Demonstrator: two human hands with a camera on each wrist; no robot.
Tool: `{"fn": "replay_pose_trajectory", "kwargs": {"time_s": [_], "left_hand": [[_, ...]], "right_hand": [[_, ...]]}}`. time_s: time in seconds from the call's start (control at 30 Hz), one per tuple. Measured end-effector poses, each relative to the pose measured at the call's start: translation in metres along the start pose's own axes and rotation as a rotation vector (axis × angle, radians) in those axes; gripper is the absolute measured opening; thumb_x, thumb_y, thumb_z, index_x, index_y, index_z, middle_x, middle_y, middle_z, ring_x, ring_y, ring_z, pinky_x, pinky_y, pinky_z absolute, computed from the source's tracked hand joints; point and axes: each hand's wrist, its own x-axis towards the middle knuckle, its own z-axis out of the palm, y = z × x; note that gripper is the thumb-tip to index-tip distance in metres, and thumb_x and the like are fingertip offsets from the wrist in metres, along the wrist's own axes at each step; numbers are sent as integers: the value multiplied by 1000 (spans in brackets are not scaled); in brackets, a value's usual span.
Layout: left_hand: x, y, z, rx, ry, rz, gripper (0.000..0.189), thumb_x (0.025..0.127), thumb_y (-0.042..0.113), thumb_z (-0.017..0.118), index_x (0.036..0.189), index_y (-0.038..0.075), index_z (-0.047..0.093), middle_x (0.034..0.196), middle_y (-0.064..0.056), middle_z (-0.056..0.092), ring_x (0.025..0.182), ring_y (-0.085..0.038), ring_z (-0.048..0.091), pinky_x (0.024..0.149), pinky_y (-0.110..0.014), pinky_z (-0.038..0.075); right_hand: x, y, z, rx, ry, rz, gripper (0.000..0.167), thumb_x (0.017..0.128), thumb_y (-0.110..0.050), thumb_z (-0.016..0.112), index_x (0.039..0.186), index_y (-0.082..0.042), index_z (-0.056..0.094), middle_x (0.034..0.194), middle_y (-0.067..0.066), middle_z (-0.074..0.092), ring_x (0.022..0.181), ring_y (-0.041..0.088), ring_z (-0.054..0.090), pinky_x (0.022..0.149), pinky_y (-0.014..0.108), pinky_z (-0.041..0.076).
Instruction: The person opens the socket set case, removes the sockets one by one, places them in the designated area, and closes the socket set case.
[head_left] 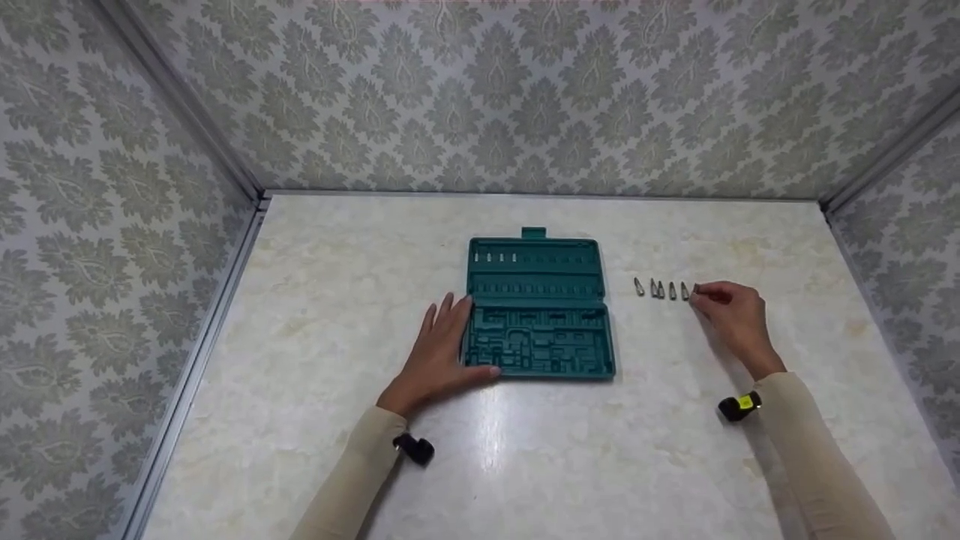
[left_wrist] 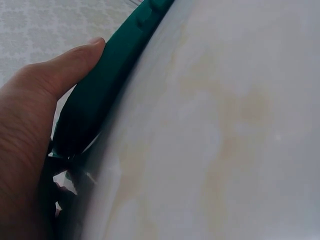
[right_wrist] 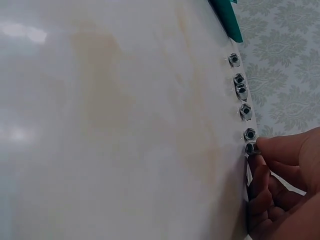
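An opened green plastic tool case (head_left: 536,377) lies flat on the table, its moulded slots mostly bare. Several small silver bits (head_left: 502,257) sit in the upper left row of its far half. My left hand (head_left: 442,352) rests against the case's left side, fingers fairly straight, with the thumb (left_wrist: 82,62) on its near edge. To the right of the case, my right hand (head_left: 735,319) pinches a small metal bit socket (right_wrist: 251,148) between thumb and fingertips, at the right end of a row. Other bit sockets (head_left: 673,291) stand in that row, square holes facing the right wrist camera.
A pale marbled table (head_left: 337,262) carries everything. Patterned walls (head_left: 495,97) rise at the back and both sides, with metal trim (head_left: 232,247) along the left edge. The case's latch tab (head_left: 533,232) sticks out toward the back wall.
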Motion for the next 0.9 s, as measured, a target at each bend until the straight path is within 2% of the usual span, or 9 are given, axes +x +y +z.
{"fn": "replay_pose_trajectory", "kwargs": {"time_s": [0.33,0.6,0.9], "left_hand": [[-1,0,0,-4,-1,-4,136,82,90,70,180,21,6,186,0,8,171,-19,-7,137,-43,-8],[-3,0,-2,12,4,-2,134,83,85,73,179,17,8,186,-2,12,172,-22,-5,137,-43,-8],[-3,2,-1,-15,9,2,133,84,82,76,179,20,8,186,-1,11,171,-21,-5,137,-43,-7]], "right_hand": [[2,1,5,-20,4,-15,36,109,-29,72,132,-2,78,128,18,76,106,16,66,80,18,52],[3,0,9,-9,7,-49,34,111,-28,70,129,-2,79,124,18,77,105,17,67,83,21,52],[2,0,9,-33,31,-26,34,110,-29,70,128,-2,79,123,17,78,105,20,67,83,23,51]]}}
